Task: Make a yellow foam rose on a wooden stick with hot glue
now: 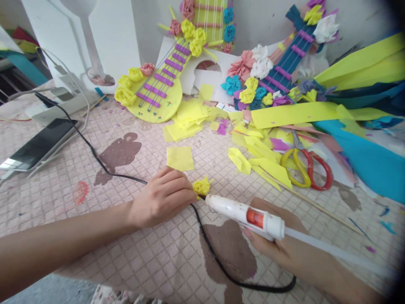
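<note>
My left hand (164,194) is closed, its fingers pinching a small yellow paper flower (201,185) just above the tablecloth. Wrapped in my right hand (278,236) is a white glue gun (230,210), lying nearly level with an orange part in its side and a clear glue stick (329,249) out of its back. The dark nozzle (202,196) points left and meets the lower edge of the flower; whether glue is coming out cannot be seen. Just beyond my left hand lies a yellow paper square (180,158).
A black cord (209,245) loops between my hands. Scissors (303,169), a thin stick (316,205) and yellow paper scraps (253,147) lie to the right. Behind are a yellow paper guitar (161,95), a blue one (284,67), a phone (38,143) and a power strip (60,101).
</note>
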`<state>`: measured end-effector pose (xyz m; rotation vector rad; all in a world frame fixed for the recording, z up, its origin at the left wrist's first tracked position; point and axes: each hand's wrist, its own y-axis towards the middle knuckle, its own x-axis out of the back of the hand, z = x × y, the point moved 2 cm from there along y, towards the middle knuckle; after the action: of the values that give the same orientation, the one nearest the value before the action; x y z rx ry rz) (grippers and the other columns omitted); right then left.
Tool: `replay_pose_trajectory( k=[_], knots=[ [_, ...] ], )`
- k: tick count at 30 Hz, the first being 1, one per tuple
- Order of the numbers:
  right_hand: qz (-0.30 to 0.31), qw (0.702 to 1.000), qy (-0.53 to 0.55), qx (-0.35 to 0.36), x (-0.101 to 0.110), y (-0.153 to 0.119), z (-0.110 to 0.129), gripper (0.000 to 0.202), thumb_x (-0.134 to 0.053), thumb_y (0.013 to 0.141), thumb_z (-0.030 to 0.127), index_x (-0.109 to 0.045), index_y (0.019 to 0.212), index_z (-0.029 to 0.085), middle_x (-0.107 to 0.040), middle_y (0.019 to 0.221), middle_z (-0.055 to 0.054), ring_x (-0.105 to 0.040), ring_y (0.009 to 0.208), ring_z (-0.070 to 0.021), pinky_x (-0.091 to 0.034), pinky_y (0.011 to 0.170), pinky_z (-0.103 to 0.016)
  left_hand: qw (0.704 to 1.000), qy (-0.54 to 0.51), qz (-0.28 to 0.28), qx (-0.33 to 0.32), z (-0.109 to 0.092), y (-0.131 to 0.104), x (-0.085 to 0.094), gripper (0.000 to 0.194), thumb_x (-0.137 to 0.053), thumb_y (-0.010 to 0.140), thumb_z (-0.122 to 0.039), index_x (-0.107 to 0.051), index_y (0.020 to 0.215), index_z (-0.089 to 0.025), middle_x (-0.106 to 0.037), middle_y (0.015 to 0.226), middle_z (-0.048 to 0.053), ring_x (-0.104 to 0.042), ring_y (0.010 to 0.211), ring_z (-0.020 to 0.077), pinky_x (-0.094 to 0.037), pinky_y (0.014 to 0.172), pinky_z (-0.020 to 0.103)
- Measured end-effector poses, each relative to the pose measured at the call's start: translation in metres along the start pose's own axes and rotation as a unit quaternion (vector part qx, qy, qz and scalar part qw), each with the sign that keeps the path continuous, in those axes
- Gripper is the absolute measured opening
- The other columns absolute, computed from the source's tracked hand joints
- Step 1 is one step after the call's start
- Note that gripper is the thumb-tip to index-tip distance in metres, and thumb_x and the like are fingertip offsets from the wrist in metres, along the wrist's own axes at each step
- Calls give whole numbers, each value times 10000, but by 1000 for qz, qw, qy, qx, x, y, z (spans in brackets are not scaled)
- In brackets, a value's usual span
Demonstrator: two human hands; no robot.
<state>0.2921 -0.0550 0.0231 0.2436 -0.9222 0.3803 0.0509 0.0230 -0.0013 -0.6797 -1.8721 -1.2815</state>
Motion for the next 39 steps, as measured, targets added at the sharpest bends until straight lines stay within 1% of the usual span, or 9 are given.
replay_pose_trajectory(
  k=[4, 8, 13, 17, 22, 27, 33, 35, 39],
  knots=[
    [-6, 1000, -7, -7, 1, 0, 2, 205, -462, 889, 273, -453, 693, 213, -500, 606, 39, -506, 528, -105, -402, 493, -249, 1000, 1, 7, 3, 0, 0, 1, 90, -583, 855, -157, -591, 943, -176, -650, 866, 22, -551, 844, 156, -430, 773, 300],
    [-8, 1000, -12, -12, 0, 1, 2, 219, -462, 889, 287, -452, 682, 216, -523, 625, 34, -529, 550, -108, -409, 501, -249, 1000, -4, 5, 7, 0, 1, 1, 76, -569, 864, -164, -588, 935, -183, -649, 860, 22, -556, 838, 155, -433, 768, 296],
    [-1, 1000, -17, -9, 2, 2, 4, 193, -472, 880, 260, -438, 694, 218, -503, 597, 46, -510, 514, -96, -405, 484, -237, 998, -24, -10, 49, 0, 3, -2, 51, -607, 840, -170, -590, 886, -183, -626, 812, 14, -551, 773, 137, -438, 725, 276],
    [5, 1000, -7, -21, 2, 1, 3, 191, -461, 882, 265, -435, 698, 221, -514, 602, 43, -520, 513, -98, -415, 483, -239, 995, -52, -13, 81, 1, 5, -1, 96, -602, 843, -167, -590, 937, -178, -615, 885, 39, -559, 820, 143, -458, 751, 281],
    [3, 1000, 0, -19, -1, 2, 0, 165, -470, 876, 259, -444, 717, 225, -524, 613, 39, -528, 526, -106, -426, 492, -244, 991, -101, 0, 90, 1, 8, 0, 168, -600, 845, -169, -575, 1011, -168, -605, 955, 64, -561, 887, 158, -475, 797, 305],
    [7, 1000, 6, -23, 0, 2, 0, 177, -457, 875, 266, -427, 704, 231, -524, 605, 32, -527, 528, -119, -430, 487, -258, 984, -144, 2, 104, 1, 9, -1, 176, -585, 846, -153, -570, 1021, -156, -610, 957, 79, -562, 900, 169, -493, 802, 317],
    [7, 1000, -1, -9, 1, 1, -2, 189, -461, 858, 247, -405, 678, 232, -510, 601, 33, -506, 520, -113, -385, 444, -245, 981, -154, -4, 121, 1, 11, 0, 152, -590, 836, -147, -588, 988, -157, -620, 933, 77, -573, 885, 167, -512, 780, 306],
    [7, 1000, 1, -14, 1, 0, -4, 201, -466, 855, 249, -398, 668, 227, -499, 592, 38, -492, 507, -105, -375, 441, -240, 979, -155, -1, 131, 1, 11, 0, 149, -587, 836, -152, -593, 986, -158, -619, 934, 76, -576, 881, 163, -517, 777, 301],
    [0, 1000, -1, -16, 3, -1, -6, 193, -475, 856, 248, -411, 676, 218, -483, 584, 48, -485, 493, -91, -386, 458, -229, 975, -159, 4, 157, 1, 10, -1, 146, -587, 835, -166, -589, 981, -155, -615, 931, 69, -581, 873, 152, -531, 755, 275]
  ],
)
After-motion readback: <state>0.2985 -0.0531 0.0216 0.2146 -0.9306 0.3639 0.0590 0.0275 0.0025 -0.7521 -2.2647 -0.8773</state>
